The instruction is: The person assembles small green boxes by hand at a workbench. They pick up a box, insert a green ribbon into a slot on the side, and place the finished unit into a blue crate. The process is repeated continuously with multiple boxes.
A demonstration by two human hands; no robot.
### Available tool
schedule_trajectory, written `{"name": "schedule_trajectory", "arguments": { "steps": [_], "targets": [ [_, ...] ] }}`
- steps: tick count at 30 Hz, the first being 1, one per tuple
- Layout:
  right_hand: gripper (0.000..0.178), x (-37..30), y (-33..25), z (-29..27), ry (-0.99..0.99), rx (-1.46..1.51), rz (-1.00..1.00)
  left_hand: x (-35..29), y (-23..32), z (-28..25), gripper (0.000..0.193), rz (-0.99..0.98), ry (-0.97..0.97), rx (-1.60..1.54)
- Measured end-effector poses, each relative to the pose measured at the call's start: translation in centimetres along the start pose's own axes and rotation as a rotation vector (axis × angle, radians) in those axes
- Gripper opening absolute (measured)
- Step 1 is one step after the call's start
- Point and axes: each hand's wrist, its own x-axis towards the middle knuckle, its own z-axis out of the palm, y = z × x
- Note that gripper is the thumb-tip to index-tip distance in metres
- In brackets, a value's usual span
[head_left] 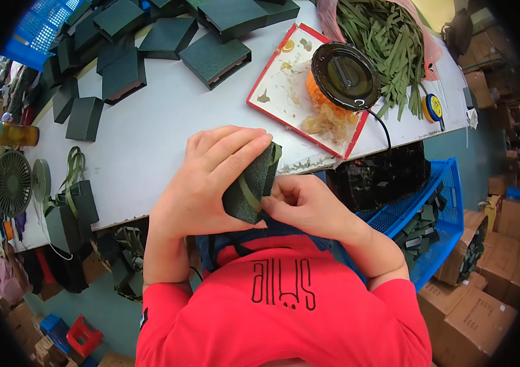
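Observation:
My left hand (202,177) is wrapped over a small dark green box (251,186) with a leather-like grain, held tilted at the table's near edge. An olive-green ribbon (246,191) crosses the box's face and runs toward its right edge. There the thumb and fingers of my right hand (309,205) are pinched together at the ribbon's end, against the box; the very tips are partly hidden.
Many similar green boxes (217,60) lie at the far left of the white table (131,174). A red-edged board (278,79) carries a dark round pot (345,76) with amber drips. Beyond are a bundle of green ribbons (388,43) and a blue crate (449,202) at right.

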Motion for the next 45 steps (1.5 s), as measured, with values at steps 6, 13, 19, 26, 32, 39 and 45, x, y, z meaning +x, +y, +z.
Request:
{"name": "schedule_trajectory", "arguments": {
  "steps": [6,13,19,26,32,39,45],
  "targets": [
    [0.027,0.7,0.6,-0.5,-0.035,-0.026,0.023,0.1,0.3,0.4,0.094,0.010,-0.015,0.090],
    [0.020,-0.2,0.4,-1.9,0.215,0.396,-0.083,-0.4,-0.3,-0.3,0.100,-0.063,0.066,0.088],
    [0.011,0.0,2.6,-1.4,0.598,0.428,-0.584,-0.5,-0.5,-0.9,0.111,-0.074,0.046,0.098],
    [0.014,0.8,1.0,0.5,0.412,-0.106,-0.454,-0.2,-0.2,-0.6,0.102,-0.035,0.050,0.103],
    [0.015,1.1,0.5,0.5,0.277,-0.150,-0.315,0.1,0.4,-0.5,0.103,-0.042,-0.018,0.167],
    [0.006,-0.6,1.5,-2.4,0.583,0.325,-0.431,-0.5,-0.3,-0.8,0.108,-0.099,0.069,0.169],
    [0.018,-3.7,2.3,-1.9,0.606,0.207,-0.489,-0.9,-0.7,-0.7,0.111,-0.130,0.151,0.212]
  ]
}}
